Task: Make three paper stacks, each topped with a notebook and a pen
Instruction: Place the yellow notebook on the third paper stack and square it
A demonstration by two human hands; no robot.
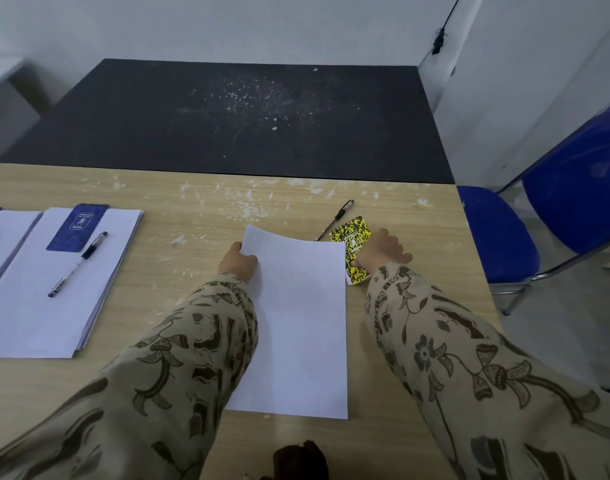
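steadying the centre paper stack (296, 323): left hand (239, 259) pinches its upper-left corner, which curls up off the wooden table (192, 220). i read this as holding the sheets so they don't slide. right hand (383, 249) is clamped on the yellow notebook (352, 233), fingers over the cover and thumb at the near edge. the notebook sits against the paper's right edge, probably about to go on top. black pen (336, 218) lies diagonally just above the notebook, handy for last. left of frame: finished stack (54, 306) with blue notebook (77, 227) and second pen (78, 263). another stack (5, 237) is cut by the left edge. judgement: third stack lacks its notebook and pen.
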